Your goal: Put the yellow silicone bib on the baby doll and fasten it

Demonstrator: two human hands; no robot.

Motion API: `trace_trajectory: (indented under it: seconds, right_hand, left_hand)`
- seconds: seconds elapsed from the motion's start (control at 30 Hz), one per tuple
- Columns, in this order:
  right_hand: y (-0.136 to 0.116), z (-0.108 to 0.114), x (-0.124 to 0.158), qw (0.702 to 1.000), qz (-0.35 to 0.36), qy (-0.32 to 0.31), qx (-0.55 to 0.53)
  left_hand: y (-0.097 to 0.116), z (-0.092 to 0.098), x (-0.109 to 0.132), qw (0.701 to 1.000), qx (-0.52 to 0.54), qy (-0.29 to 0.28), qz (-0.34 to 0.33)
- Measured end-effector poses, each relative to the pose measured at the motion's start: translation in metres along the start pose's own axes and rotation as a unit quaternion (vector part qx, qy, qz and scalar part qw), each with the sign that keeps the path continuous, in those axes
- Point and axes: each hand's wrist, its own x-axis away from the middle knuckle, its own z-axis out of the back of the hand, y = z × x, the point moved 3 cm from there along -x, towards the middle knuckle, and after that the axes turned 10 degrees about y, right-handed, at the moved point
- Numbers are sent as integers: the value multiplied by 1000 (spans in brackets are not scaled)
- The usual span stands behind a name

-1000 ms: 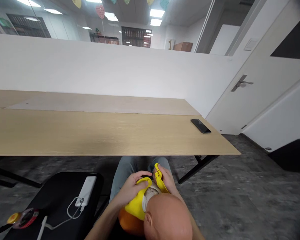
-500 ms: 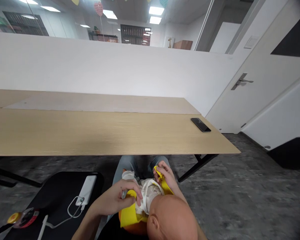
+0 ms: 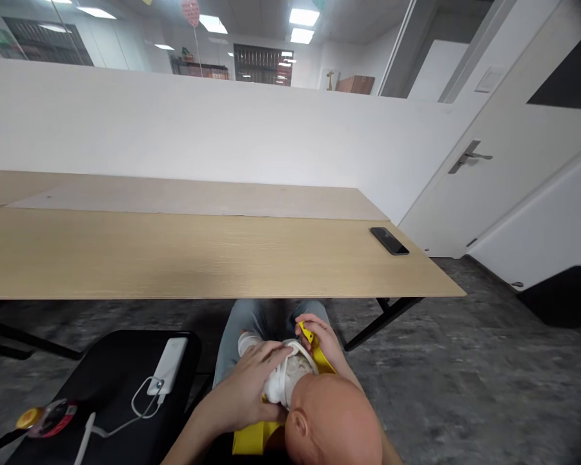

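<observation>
A bald baby doll in a white patterned garment lies on the person's lap, its head toward the camera. Yellow cloth shows beneath and on both sides of it. My left hand rests over the doll's left-side body with its fingers spread, the thumb near the doll's neck. On the other side, my right hand pinches an end of the yellow cloth beside the doll. The doll's legs are mostly covered by my left hand; a white foot end pokes out beyond it.
A wooden table stretches ahead, with a black phone near its right end. At the left, a black chair seat holds a white power bank with a cable and a tape roll. A door stands at the right.
My left hand has moved off the left part of the yellow cloth and onto the doll's body, its fingers flatter. That cloth part now sits lower. My right hand still holds its cloth end.
</observation>
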Motion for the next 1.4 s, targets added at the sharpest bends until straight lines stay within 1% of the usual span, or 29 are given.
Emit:
trace_trajectory:
  seconds: [0.07,0.17,0.37,0.43,0.5,0.6,0.67,0.73,0.8,0.87,0.93,1.0,1.03,1.1,1.2,1.3,1.4]
  right_hand:
    - [-1,-1,0,1000,-4,-1,-4]
    - [-4,-2,1,1000,-17,16,-4]
    - [-10,-3,4,999,-26,44,-11]
    - [-11,-3,5,998,-25,51,-12]
    - [-16,-1,6,999,-19,48,8]
    - [-31,2,12,996,-10,37,81]
    - [-47,7,20,993,4,38,112]
    - [-62,12,28,991,22,36,126]
    - [-74,18,38,985,41,12,169]
    - [-81,21,46,970,57,-28,234]
    - [-84,19,54,954,61,-65,288]
    - [-86,11,61,936,69,-80,336]
    - [-86,5,62,925,83,-79,361]
    - [-89,-7,63,906,130,-60,399]
    - [-95,-21,55,876,196,-37,439]
    - [-108,-27,43,846,232,-20,479]
    - [-125,-32,33,838,253,-17,483]
  left_hand:
    - [-6,-10,-4,999,-30,12,-11]
    - [-15,-18,-12,997,-53,46,-25]
    - [-25,-21,-20,995,-48,55,-68]
    - [-26,-20,-20,996,-29,63,-65]
    - [-26,-17,-20,996,12,73,-48]
    - [-26,-9,-20,990,98,97,-3]
    - [-28,-2,-19,978,163,122,43]
    - [-29,6,-18,959,227,147,90]
    - [-27,12,-18,936,286,164,123]
    - [-22,18,-19,913,342,173,142]
    - [-17,23,-20,888,391,185,154]
    - [-12,28,-22,870,425,192,159]
    - [-10,29,-23,866,433,193,160]
    - [-7,32,-27,865,435,193,159]
    - [-4,35,-38,878,413,193,147]
    - [1,41,-50,906,363,189,111]
    - [9,54,-61,939,285,177,76]
